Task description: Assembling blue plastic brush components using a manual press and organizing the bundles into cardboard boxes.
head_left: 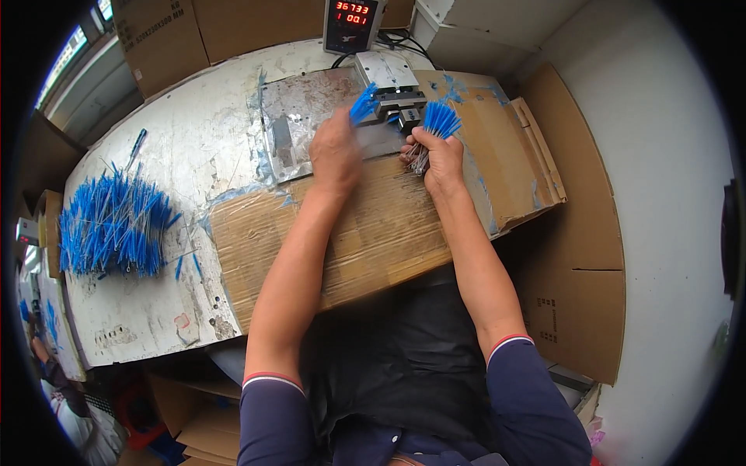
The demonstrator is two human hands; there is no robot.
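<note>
On the worn white workbench (194, 155) we see our right hand (439, 159) gripping a blue-tipped wire bundle (435, 128) — our left hand (334, 151) pinches blurred blue wires (362, 103) beside the small metal machine (392, 85).

You have two hands (334, 155) (443, 159) in view and two held bundles of blue pieces (363, 103) (440, 120). One heap of blue pieces (113, 225) lies at the table's left edge, too many to count. One counter box (351, 23) and one metal fixture (392, 85) sit at the far edge.

A factory workbench (194, 155): small press machine (392, 85), digital counter (351, 23), cardboard boxes (233, 27)
</note>
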